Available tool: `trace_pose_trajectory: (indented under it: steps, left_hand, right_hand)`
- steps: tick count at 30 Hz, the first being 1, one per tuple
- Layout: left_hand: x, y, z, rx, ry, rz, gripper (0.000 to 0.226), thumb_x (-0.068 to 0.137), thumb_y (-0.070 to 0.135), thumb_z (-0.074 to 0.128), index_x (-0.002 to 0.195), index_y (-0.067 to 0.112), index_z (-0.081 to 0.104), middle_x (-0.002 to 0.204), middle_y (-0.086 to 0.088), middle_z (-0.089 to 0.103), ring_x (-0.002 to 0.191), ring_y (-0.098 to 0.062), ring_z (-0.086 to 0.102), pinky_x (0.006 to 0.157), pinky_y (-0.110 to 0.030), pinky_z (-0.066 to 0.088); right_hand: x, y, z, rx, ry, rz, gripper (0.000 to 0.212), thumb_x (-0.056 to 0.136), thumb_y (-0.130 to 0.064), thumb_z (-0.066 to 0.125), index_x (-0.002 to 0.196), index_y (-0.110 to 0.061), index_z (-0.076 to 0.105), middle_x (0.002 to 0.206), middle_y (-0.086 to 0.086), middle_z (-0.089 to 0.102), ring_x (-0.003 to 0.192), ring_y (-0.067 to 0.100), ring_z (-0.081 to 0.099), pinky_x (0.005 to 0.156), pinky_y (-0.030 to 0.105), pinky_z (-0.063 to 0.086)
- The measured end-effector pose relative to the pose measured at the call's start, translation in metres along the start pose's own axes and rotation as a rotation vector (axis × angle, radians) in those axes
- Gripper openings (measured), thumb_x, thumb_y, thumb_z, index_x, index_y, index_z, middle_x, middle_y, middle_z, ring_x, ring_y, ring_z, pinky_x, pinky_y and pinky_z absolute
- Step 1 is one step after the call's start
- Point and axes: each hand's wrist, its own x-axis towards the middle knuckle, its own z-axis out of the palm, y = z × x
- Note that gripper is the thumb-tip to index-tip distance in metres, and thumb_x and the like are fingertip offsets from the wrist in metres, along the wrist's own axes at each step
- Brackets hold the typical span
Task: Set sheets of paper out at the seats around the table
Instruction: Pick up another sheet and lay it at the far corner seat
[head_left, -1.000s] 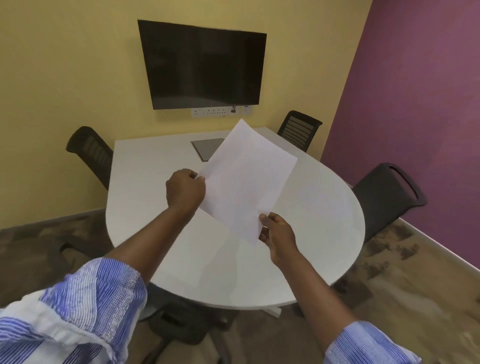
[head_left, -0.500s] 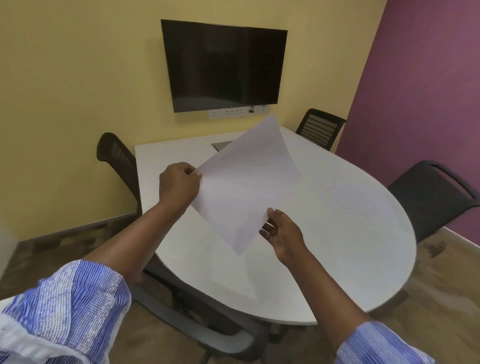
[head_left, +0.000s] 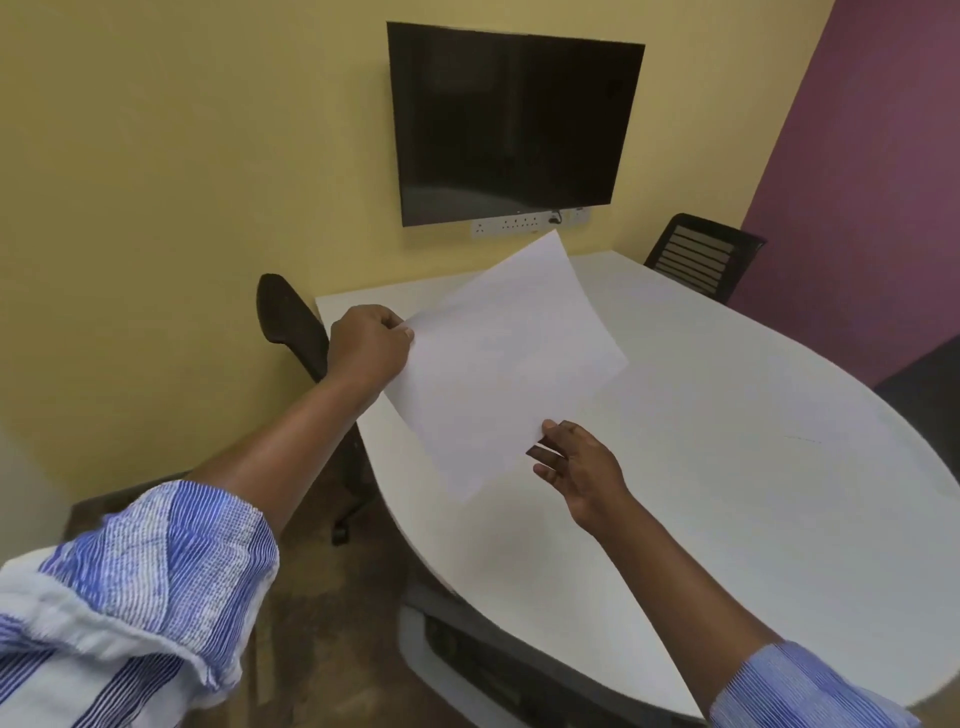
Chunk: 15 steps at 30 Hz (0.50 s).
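Above the table (head_left: 727, 467), both hands' fingers pinch one sheet (head_left: 498, 358), which hides the tabletop behind it

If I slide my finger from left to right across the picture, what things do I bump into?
Striped sleeve → black chair by the yellow wall → left hand → sheet of paper → slatted chair → purple wall.
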Motion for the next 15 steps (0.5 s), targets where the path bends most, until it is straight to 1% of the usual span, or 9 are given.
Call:
trace_pose_trajectory:
  steps: [3, 8, 11, 13, 15]
  left_hand:
    - [0.044, -0.027, -0.024, 0.005, -0.015, 0.022, 0.015, 0.089, 0.014, 0.061, 0.084, 0.004, 0.072, 0.089, -0.007, 0.071, 0.086, -0.027, 0.066, 0.076, -0.037, 0.055]
    - [0.121, -0.066, -0.058, 0.000, -0.074, 0.043, 0.015, 0.090, 0.015, 0.062, 0.085, 0.004, 0.071, 0.088, -0.006, 0.070, 0.089, -0.027, 0.066, 0.078, -0.036, 0.054]
    - [0.167, -0.083, -0.064, -0.023, -0.111, 0.042, 0.014, 0.090, 0.014, 0.062, 0.084, 0.004, 0.071, 0.089, -0.008, 0.071, 0.087, -0.027, 0.066, 0.076, -0.035, 0.053]
    - [0.198, -0.093, -0.062, -0.030, -0.127, 0.036, 0.014, 0.090, 0.014, 0.062, 0.086, 0.003, 0.071, 0.091, -0.008, 0.071, 0.082, -0.025, 0.064, 0.074, -0.034, 0.053]
    - [0.227, -0.103, -0.055, -0.033, -0.139, 0.041, 0.015, 0.090, 0.015, 0.063, 0.087, 0.003, 0.071, 0.088, -0.007, 0.070, 0.079, -0.023, 0.062, 0.071, -0.031, 0.050]
  right_hand:
    - [0.018, 0.010, 0.052, -0.020, 0.028, -0.022, 0.013, 0.096, -0.021, 0.068, 0.086, -0.016, 0.062, 0.080, 0.001, 0.065, 0.080, 0.020, 0.071, 0.071, 0.030, 0.053]
    - [0.046, 0.022, 0.129, -0.036, 0.071, -0.052, 0.013, 0.096, -0.020, 0.068, 0.086, -0.016, 0.061, 0.080, 0.002, 0.066, 0.081, 0.020, 0.072, 0.069, 0.030, 0.053]
    - [0.067, 0.025, 0.163, -0.040, 0.100, -0.053, 0.012, 0.096, -0.021, 0.068, 0.088, -0.015, 0.061, 0.081, 0.003, 0.067, 0.082, 0.021, 0.073, 0.069, 0.030, 0.053]
    - [0.086, 0.025, 0.180, -0.028, 0.124, -0.059, 0.010, 0.095, -0.020, 0.068, 0.089, -0.015, 0.062, 0.082, 0.003, 0.067, 0.083, 0.022, 0.073, 0.070, 0.030, 0.053]
    - [0.109, 0.024, 0.194, -0.034, 0.146, -0.067, 0.009, 0.095, -0.020, 0.069, 0.091, -0.014, 0.063, 0.082, 0.003, 0.067, 0.084, 0.022, 0.072, 0.071, 0.031, 0.053]
